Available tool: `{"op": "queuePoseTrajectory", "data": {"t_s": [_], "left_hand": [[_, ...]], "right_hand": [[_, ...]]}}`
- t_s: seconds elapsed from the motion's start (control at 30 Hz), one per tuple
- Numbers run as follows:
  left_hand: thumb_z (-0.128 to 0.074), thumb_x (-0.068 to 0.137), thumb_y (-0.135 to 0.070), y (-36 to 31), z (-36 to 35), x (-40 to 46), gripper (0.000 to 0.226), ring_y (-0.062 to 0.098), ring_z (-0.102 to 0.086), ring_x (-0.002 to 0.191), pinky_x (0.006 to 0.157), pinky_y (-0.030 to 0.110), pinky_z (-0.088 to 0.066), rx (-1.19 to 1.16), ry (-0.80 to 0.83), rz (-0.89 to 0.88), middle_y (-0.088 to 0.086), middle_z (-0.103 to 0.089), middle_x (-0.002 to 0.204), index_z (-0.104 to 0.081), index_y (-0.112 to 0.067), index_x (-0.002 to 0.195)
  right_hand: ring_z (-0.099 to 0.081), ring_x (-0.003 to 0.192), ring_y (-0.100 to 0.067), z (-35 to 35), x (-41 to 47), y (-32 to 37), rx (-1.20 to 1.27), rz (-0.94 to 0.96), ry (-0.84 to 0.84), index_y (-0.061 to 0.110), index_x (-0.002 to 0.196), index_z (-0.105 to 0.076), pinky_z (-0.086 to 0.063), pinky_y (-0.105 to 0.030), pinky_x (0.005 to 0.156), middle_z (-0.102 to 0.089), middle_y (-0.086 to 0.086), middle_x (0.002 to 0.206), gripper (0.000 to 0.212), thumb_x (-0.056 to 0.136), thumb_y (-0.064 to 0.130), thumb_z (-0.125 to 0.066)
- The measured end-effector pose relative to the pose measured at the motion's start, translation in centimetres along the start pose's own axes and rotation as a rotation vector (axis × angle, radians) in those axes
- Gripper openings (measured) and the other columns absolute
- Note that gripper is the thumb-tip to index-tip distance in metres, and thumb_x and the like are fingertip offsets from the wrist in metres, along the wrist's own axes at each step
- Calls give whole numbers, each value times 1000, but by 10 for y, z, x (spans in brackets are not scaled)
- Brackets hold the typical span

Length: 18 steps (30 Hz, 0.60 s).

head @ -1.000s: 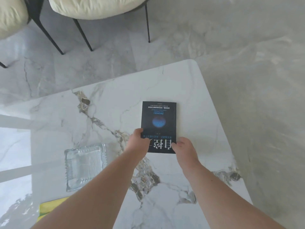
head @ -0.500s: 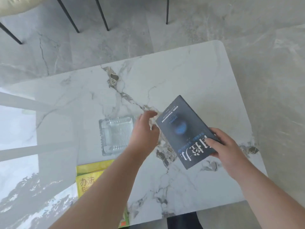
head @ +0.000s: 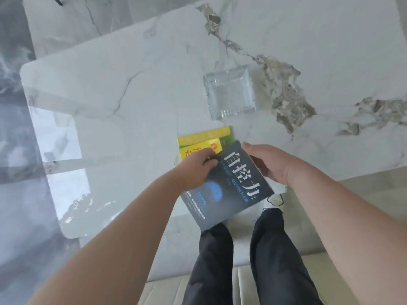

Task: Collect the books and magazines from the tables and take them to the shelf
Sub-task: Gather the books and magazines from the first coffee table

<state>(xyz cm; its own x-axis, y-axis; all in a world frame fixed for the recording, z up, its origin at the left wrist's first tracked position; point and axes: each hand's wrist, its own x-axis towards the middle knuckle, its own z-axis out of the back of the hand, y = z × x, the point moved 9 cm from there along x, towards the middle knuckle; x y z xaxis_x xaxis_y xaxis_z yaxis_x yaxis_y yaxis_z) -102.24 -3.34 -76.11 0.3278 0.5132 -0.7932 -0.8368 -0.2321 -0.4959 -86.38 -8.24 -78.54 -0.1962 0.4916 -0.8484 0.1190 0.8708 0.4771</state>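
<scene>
Bare forearms with no sleeves showing, dark trousers [head: 284,256] on both legs, and a light shoe [head: 274,206] with dark lace.

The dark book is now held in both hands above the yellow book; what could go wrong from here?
1. The dark book hangs partly past the table edge; a loose left hand or right hand could drop it.
2. Reaching for the yellow book might knock the nearby glass ashtray.
</scene>
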Motion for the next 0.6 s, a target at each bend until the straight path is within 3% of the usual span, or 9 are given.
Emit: {"op": "queuePoseTrajectory", "data": {"t_s": [0.1, 0.17, 0.27, 0.33, 0.4, 0.53, 0.6], "left_hand": [[-42, 101, -25, 80, -7, -13, 21, 21, -54, 85, 65, 28, -40, -288, -198, 176, 2, -62, 96, -59, -20, 114], [-41, 102, -25, 114, -18, -15, 23, 21, -56, 90, 72, 29, -42, -445, -329, 272, 3, -63, 102, -57, -18, 117], [-44, 101, -25, 138, -34, -9, 22, 23, -58, 92, 80, 32, -46, -559, -479, 353, 2, -62, 103, -56, -14, 117], [-49, 99, -23, 144, -41, -1, 25, 23, -60, 93, 83, 35, -50, -610, -505, 372, 0, -61, 102, -56, -14, 122], [-54, 96, -17, 149, -41, 8, 28, 25, -64, 93, 86, 38, -54, -602, -499, 361, -1, -63, 98, -55, -16, 124], [-62, 93, -19, 154, -28, 22, 26, 21, -61, 79, 64, 29, -45, -458, -465, 361, -4, -62, 84, -52, -15, 116], [-63, 91, -23, 155, -22, 25, 27, 21, -59, 77, 59, 28, -41, -367, -450, 367, -2, -61, 84, -51, -14, 114]], "right_hand": [[-67, 74, -20, -23, 18, -52, 300, -149, 119, 15, 100, -68, -54, -39, 77, -70, -4, 83, 48, 85, 56, -49], [-68, 84, -21, -39, 26, -82, 298, -194, 151, 19, 110, -65, -53, -47, 88, -70, -3, 95, 35, 95, 44, -47], [-64, 96, -23, -45, 46, -109, -111, -117, -109, 19, 123, -58, -54, -46, 91, -66, -2, 107, 27, 96, 22, -58], [-64, 95, -26, -42, 54, -96, -343, 18, -357, 18, 117, -59, -53, -40, 85, -66, -2, 103, 24, 93, 20, -61], [-62, 93, -25, -44, 58, -81, -450, 96, -484, 16, 111, -59, -49, -35, 80, -67, -1, 100, 20, 92, 21, -60], [-56, 86, -23, -40, 65, -63, -540, 98, -599, 13, 103, -54, -36, -28, 72, -60, 1, 95, 16, 92, 21, -62], [-55, 93, -25, -37, 66, -57, -632, 96, -638, 12, 101, -55, -36, -29, 73, -55, -1, 98, 17, 92, 23, -63]]}}
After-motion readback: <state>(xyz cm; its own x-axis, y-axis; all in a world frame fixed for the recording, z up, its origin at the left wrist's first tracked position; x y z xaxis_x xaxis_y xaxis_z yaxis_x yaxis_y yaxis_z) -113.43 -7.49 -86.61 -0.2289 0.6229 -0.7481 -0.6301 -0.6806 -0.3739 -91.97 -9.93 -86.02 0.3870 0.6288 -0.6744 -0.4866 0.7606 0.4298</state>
